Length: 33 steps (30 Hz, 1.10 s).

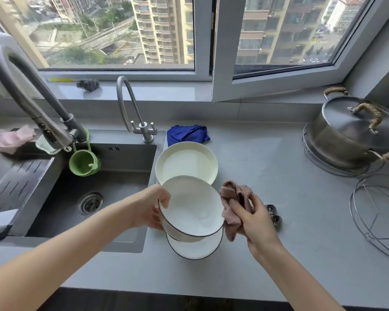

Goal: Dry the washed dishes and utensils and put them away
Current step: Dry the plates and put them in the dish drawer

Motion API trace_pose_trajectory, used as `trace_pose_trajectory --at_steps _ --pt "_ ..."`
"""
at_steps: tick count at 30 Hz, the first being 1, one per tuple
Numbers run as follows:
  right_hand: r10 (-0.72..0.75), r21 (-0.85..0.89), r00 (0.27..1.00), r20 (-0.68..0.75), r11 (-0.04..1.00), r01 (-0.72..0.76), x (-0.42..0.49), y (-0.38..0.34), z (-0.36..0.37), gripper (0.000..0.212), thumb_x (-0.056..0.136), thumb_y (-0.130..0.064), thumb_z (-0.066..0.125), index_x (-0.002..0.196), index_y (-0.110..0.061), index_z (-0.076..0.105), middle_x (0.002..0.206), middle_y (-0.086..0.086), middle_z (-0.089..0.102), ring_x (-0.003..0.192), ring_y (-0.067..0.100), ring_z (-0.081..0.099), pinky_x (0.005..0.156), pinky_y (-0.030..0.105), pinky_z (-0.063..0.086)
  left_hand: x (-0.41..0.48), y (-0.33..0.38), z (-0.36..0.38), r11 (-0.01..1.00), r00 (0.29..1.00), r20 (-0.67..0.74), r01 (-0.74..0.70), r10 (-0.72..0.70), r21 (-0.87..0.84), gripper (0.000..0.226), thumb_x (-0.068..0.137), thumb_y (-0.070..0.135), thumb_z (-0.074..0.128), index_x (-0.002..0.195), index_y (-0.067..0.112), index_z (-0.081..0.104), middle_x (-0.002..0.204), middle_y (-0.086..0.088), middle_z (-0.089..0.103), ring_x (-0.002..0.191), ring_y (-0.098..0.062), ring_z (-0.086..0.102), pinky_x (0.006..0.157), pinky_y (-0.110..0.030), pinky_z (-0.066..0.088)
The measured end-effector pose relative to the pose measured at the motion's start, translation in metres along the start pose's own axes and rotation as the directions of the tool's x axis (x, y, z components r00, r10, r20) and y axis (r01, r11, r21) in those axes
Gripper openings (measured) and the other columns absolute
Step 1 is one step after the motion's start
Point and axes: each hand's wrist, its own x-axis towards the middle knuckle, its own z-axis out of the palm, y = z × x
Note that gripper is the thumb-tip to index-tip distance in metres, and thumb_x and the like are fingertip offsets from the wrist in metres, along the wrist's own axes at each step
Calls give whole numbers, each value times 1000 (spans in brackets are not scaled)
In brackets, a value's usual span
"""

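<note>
My left hand grips the left rim of a white bowl with a dark rim, tilted above the counter. Directly under it on the counter sits a second white bowl with a dark rim. Behind them lies a cream plate. My right hand holds a crumpled pink cloth just to the right of the held bowl, at its rim. A small metal object lies partly hidden behind my right hand.
A dark sink with two taps lies to the left, a green cup hanging inside. A blue cloth is behind the plate. A lidded steel pot and wire racks stand at right.
</note>
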Motion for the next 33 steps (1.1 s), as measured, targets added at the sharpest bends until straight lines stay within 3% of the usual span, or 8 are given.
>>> trace_pose_trajectory --at_steps 6,13,17,21,24,27,31,33 --pt "-113 -44 989 -91 993 109 8 -19 -20 14 90 -4 62 101 -9 56 83 20 59 52 28 50 43 34 40 -4 4 12 899 927 -208 -216 311 382 33 50 25 53 80 13 44 66 -1 43 60 -21 39 58 -27 31" --pt "-255 -147 962 -93 959 240 13 -37 -26 19 86 -2 66 99 -16 62 84 3 65 66 24 58 51 30 49 6 -20 32 163 499 -7 -270 867 949 55 54 38 52 104 15 56 88 -2 50 81 -27 51 71 -29 34" --pt "-365 -224 931 6 907 357 8 -43 -17 30 82 0 70 106 -17 65 98 -3 72 95 14 66 89 35 52 4 -10 29 406 607 -149 -312 781 859 54 56 42 52 106 21 51 94 0 52 89 -24 51 72 -28 34" --pt "-491 -365 854 175 773 519 3 -34 -3 42 77 -11 76 115 -27 65 113 -8 69 106 10 64 94 36 51 3 -1 9 834 801 -264 -456 537 312 52 55 57 63 84 16 50 82 -3 61 73 -20 56 63 -31 38" --pt "-742 -514 455 493 174 840 12 -21 24 39 78 -14 70 114 -30 66 119 2 65 102 21 64 84 39 53 1 -1 0 872 856 -167 -478 490 106 55 57 60 65 80 14 48 79 -8 53 69 -18 48 63 -31 33" --pt "-581 -331 34 813 -414 848 27 -12 58 22 92 -12 61 103 -27 73 115 7 68 103 30 64 97 43 46 0 -1 2 862 863 30 -506 505 32 38 76 49 64 86 13 68 81 -18 61 69 -29 58 61 -31 49" --pt "-414 -359 160 896 -465 809 34 -2 59 32 92 -18 44 99 -29 73 94 -4 70 86 21 64 102 45 40 1 -4 -3 860 856 -152 -507 495 -52 49 69 52 70 86 7 57 79 -13 58 73 -27 55 66 -33 43" --pt "-297 -448 355 886 -352 822 16 0 59 35 81 -21 42 92 -31 73 76 -9 69 69 17 64 86 33 50 3 -5 0 845 825 -257 -532 503 -54 51 58 52 70 76 10 49 78 -9 48 78 -22 44 69 -33 32"
